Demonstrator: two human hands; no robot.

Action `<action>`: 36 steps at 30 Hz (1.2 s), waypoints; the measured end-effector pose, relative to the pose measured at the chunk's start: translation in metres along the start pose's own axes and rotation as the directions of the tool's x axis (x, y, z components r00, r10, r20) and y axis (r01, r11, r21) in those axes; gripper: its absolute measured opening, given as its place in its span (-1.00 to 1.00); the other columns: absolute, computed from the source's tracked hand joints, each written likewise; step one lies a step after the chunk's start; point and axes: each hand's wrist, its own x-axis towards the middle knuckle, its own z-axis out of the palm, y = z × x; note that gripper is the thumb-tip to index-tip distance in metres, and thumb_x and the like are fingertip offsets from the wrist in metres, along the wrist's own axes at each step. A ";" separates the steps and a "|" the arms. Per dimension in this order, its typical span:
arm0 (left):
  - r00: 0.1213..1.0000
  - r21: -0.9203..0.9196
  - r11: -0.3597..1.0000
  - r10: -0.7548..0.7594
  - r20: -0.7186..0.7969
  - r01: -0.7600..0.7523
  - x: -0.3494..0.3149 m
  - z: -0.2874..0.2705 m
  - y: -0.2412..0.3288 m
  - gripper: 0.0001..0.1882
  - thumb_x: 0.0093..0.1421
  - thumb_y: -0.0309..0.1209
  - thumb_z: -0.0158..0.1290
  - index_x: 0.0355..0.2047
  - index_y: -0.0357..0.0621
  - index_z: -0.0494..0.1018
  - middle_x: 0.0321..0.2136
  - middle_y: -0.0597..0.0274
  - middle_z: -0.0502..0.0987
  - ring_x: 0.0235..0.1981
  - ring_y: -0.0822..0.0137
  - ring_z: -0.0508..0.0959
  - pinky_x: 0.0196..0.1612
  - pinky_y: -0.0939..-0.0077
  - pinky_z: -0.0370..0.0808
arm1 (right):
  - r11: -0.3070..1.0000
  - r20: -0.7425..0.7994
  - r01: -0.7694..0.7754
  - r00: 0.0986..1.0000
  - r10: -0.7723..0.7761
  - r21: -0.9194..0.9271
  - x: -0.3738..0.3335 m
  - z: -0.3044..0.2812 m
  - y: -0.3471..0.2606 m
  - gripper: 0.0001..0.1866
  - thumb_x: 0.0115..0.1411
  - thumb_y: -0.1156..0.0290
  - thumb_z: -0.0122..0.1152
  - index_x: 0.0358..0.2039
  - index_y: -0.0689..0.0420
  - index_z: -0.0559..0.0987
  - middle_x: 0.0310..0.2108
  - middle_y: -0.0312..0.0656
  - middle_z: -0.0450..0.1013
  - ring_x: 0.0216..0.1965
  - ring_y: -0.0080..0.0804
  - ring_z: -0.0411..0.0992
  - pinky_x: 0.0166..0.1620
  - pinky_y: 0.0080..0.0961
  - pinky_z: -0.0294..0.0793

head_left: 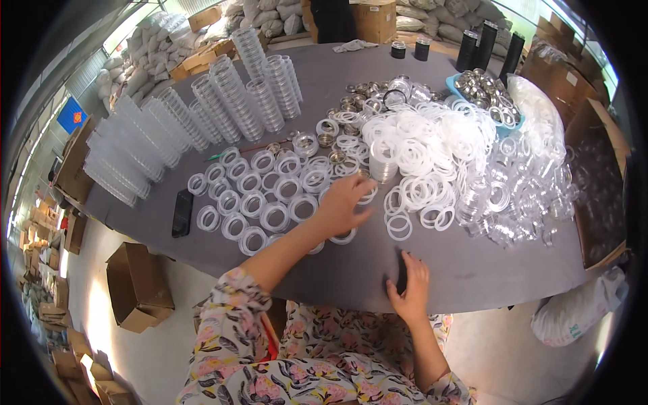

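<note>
My left hand [347, 202] reaches across the grey-covered table, over the right side of a group of short clear cylinders topped with white rings [273, 216]. Its thumb and fingers are apart, and a white ring [368, 196] lies right at the fingertips. I cannot see that it grips anything. My right hand [412, 290] rests by the near table edge, fingers spread, holding nothing. Just beyond it are a few loose flat white rings [399, 227]. Farther off lies a big heap of such rings [432, 145], with a neat stack of rings [383, 165] at its left side.
Tall stacks of clear plastic cups [233, 98] stand at the back left. A dark phone [182, 213] lies near the left edge. Clear plastic pieces [516, 196], a blue basin [518, 124] of metallic lids and black cylinders [486, 44] are right. An open carton [140, 287] sits on the floor.
</note>
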 end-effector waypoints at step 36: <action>0.530 -0.710 0.065 -0.714 0.458 0.701 0.046 0.000 0.022 -0.31 0.06 -0.09 0.19 0.12 -0.04 0.18 -0.14 0.17 0.45 -0.17 0.29 0.49 -0.11 0.37 0.44 | 0.740 -0.026 -0.440 0.851 0.524 0.508 0.156 0.009 -0.022 -0.21 0.00 0.21 0.36 0.15 0.21 0.17 -0.13 0.06 0.39 -0.26 -0.25 0.49 -0.24 -0.42 0.46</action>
